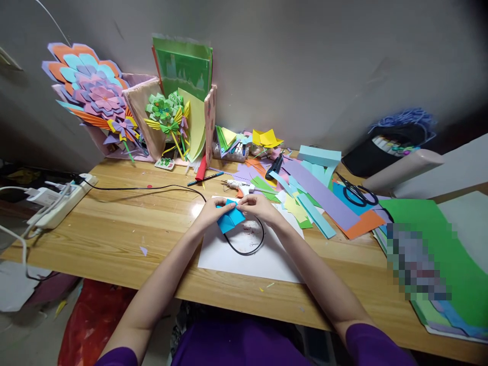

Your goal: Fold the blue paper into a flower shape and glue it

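Note:
A small square of blue paper (231,219), marked with creases, is held over a white sheet (221,254). My left hand (212,212) pinches its upper left side, with the thumb lying on the paper. The fingertips of my right hand (256,207) close on its upper right corner. Just beyond my hands lies a white glue gun (241,186) with an orange trigger. Its black cord (244,253) loops over the white sheet below the paper.
Coloured paper strips (320,190), scissors (356,193) and a stapler-like black tool (275,166) lie to the right. Paper flowers (101,94) stand in a holder at the back left. A power strip (63,201) sits at the left edge, green sheets (453,254) at the right.

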`<control>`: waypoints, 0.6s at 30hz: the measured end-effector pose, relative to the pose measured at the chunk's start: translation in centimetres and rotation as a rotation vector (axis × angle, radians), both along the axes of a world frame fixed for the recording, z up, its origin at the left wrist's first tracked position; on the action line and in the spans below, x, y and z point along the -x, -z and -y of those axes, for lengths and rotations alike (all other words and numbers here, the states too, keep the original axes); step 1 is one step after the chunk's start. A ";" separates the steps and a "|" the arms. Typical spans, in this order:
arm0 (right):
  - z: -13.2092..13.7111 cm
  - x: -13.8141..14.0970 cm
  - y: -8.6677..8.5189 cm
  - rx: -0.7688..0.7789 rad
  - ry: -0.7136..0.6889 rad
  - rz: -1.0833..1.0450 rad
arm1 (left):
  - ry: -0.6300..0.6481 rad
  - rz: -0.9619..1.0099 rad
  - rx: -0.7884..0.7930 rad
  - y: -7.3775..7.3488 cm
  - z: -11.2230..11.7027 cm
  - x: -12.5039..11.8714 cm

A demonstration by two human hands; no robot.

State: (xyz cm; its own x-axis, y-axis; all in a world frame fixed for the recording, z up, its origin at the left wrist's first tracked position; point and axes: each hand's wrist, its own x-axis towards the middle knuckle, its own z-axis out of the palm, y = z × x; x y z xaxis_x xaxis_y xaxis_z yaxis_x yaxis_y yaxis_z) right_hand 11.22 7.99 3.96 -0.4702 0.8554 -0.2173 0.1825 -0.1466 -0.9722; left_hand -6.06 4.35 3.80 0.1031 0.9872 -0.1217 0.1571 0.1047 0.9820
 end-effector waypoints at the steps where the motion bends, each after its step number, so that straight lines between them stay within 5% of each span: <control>1: 0.0 0.0 -0.1 -0.008 0.005 0.006 | -0.003 0.002 -0.005 0.1 0.0 0.0; 8: 0.1 -0.6 -0.7 -0.009 -0.229 0.150 | -0.064 0.006 -0.033 0.2 0.0 0.2; 18: 0.6 0.1 -0.3 -0.109 -0.209 0.145 | -0.112 -0.005 -0.040 -0.2 0.1 -0.1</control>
State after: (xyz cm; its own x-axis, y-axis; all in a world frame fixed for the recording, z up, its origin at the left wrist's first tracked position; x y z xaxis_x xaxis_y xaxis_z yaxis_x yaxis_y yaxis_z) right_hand 11.12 7.37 4.22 -0.6097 0.7651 -0.2072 0.3365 0.0132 -0.9416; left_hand -6.00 4.28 3.97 -0.0082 0.9966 -0.0822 0.1518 0.0825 0.9850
